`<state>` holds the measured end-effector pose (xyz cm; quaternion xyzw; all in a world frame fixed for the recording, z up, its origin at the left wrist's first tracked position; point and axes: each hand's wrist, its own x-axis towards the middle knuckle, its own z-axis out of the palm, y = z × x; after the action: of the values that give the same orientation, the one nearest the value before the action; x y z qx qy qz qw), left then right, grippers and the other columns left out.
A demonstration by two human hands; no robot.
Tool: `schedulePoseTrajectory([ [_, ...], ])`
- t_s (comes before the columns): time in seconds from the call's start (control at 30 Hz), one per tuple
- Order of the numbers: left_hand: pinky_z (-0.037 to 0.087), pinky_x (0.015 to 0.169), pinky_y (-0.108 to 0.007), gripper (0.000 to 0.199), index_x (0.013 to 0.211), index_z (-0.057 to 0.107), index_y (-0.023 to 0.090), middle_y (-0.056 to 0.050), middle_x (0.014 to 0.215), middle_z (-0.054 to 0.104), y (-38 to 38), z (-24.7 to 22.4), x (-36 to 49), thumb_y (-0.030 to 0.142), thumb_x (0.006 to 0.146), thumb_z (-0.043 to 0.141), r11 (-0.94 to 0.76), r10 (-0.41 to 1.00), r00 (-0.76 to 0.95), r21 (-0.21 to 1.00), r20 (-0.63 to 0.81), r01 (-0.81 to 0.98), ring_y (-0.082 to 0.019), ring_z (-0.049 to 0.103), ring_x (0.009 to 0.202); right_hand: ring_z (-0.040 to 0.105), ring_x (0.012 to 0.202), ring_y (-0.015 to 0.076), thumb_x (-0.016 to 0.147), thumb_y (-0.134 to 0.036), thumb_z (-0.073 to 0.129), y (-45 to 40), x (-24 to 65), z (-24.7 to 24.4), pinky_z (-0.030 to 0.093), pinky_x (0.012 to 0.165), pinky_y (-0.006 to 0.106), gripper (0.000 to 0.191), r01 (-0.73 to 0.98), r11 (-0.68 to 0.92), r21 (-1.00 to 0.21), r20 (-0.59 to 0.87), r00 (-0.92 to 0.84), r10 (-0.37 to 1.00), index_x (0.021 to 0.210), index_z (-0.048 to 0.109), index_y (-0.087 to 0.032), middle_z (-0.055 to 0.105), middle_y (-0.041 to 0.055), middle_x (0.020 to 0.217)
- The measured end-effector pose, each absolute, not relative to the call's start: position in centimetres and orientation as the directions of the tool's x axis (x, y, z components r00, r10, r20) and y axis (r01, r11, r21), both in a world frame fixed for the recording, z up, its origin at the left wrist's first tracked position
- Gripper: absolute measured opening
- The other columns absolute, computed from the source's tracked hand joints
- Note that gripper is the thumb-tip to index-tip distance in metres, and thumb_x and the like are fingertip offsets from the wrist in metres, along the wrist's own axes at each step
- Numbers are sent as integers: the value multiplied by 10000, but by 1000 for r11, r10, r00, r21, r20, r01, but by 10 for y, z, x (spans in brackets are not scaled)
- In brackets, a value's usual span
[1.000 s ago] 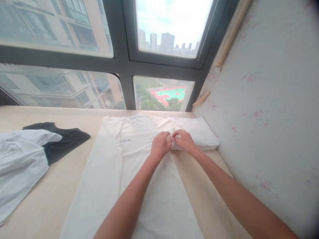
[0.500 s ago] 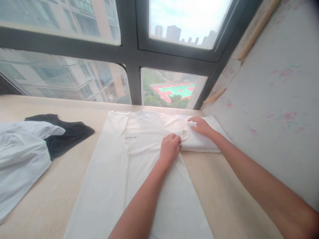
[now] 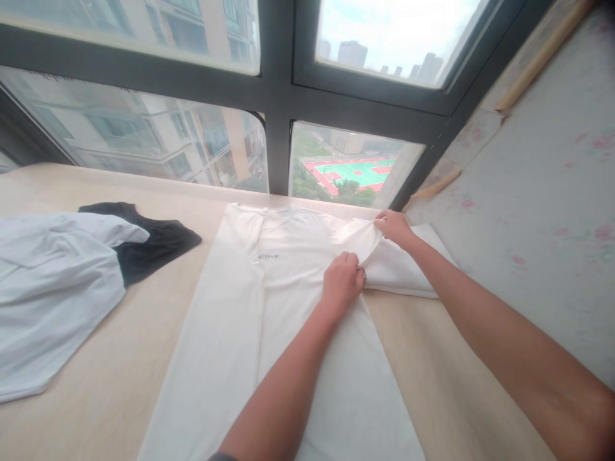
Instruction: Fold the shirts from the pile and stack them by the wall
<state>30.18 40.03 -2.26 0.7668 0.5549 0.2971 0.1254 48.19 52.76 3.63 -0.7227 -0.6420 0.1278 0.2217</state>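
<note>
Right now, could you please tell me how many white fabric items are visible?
3: the white shirt with dark lettering, in the middle; the folded white cloth beside the flowered wall; and the rumpled white garment over the black top, far left. Folds may hide more.

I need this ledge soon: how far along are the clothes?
Seemingly done: the folded bundle. In hand: the shirt, right hand pinching its sleeve, left hand at the sleeve's lower edge. Apparently left: the shirt's body, spread flat, plus the loose pale garment and black top, unfolded.
</note>
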Motion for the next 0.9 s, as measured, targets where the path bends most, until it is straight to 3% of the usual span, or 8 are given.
schedulePoseTrajectory([
  [0.17,317,590,-285,243,817,582,211,-38,782,649,400,-16,300,394,936,476,-204,961,47,586,272,784,-191,591,712,619,729,145,838,-220,568,537,420,69,459,659,231,206,859,44,-509,134,29,991,995,695,-179,696,49,898],
  [0.3,225,560,-285,411,655,537,205,-32,675,621,400,-9,289,439,963,397,-171,958,-23,634,286,754,-164,549,632,600,685,122,905,-383,572,531,377,80,466,635,219,262,693,290,-660,1,-385,923,1057,680,-199,699,32,822],
  [0.37,207,558,-289,421,626,516,202,-26,660,609,401,-8,283,418,964,388,-168,950,-61,664,307,729,-152,530,625,594,659,115,935,-389,529,526,371,76,471,630,219,294,629,324,-707,0,-458,889,1094,659,-179,700,41,798],
  [0.5,211,548,-282,453,592,454,205,-5,588,545,408,-9,271,403,981,332,-107,935,-187,740,303,664,-134,468,567,651,759,133,920,-221,485,518,382,57,496,710,235,252,814,273,-513,26,-304,952,1098,656,-169,724,48,889],
  [0.63,275,542,-263,487,633,423,217,-1,598,537,417,-19,260,375,1015,166,-42,923,-284,801,260,598,-132,478,561,649,986,185,864,-145,511,511,398,38,480,864,282,242,890,282,-358,15,-296,955,1018,693,-180,718,55,1073],
  [0.77,306,532,-246,445,655,428,219,10,609,536,418,-27,255,356,1010,198,-78,943,-215,794,256,602,-125,489,561,644,1035,204,803,-177,614,501,403,28,463,929,308,263,894,360,-268,-64,-389,919,1047,701,-229,709,23,1129],
  [0.9,346,552,-251,356,683,489,217,10,617,549,413,-21,256,346,978,338,-141,961,-86,731,263,667,-134,488,559,561,1224,246,829,-275,623,490,401,19,377,1064,400,401,876,445,-185,-95,-467,879,1230,631,-274,602,39,1353],
])
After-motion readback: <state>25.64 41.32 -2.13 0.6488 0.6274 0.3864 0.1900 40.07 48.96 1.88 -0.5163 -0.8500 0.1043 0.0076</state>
